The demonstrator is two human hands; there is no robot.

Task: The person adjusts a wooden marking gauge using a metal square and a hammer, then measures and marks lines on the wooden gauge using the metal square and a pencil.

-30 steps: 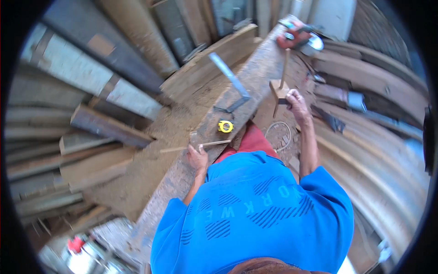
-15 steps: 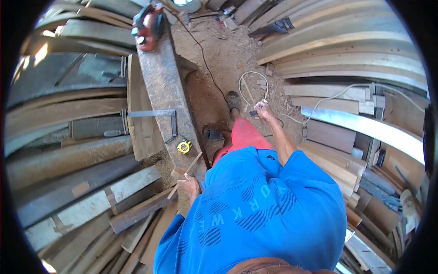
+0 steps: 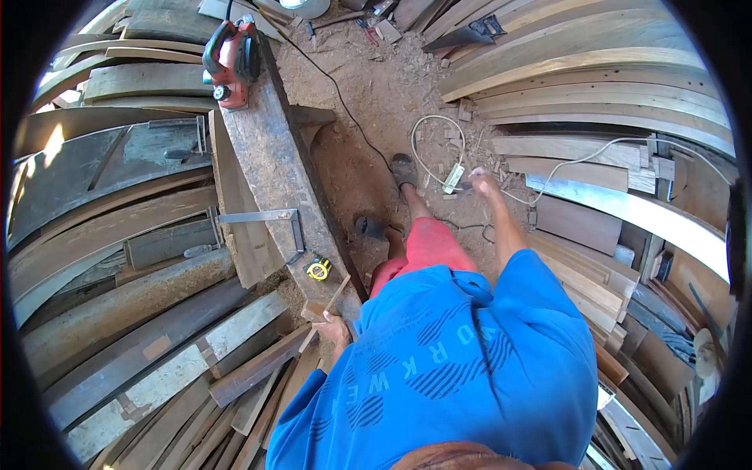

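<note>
My left hand (image 3: 335, 329) is closed around a thin wooden strip (image 3: 338, 293) at the near end of the workbench (image 3: 270, 149). A small wood block (image 3: 313, 311) sits on the bench edge beside those fingers. Out in front, my right hand (image 3: 486, 182) is closed just right of a white power strip (image 3: 453, 178) with a pale cord. Something small and dark shows between that hand and the power strip; I cannot make out what it is. A yellow tape measure (image 3: 319, 269) and a metal try square (image 3: 270, 218) lie on the bench.
A red electric planer (image 3: 233, 66) stands at the bench's far end, its black cord (image 3: 345, 94) trailing over the shavings-covered floor. Boards (image 3: 580, 94) are stacked along both sides. A handsaw (image 3: 470, 33) lies on the right stack. Clamps (image 3: 188, 153) are at the left.
My right hand has moved to the right, away from the power strip it was over, which now shows fully. My left hand still holds the wooden strip. The view has shifted slightly.
</note>
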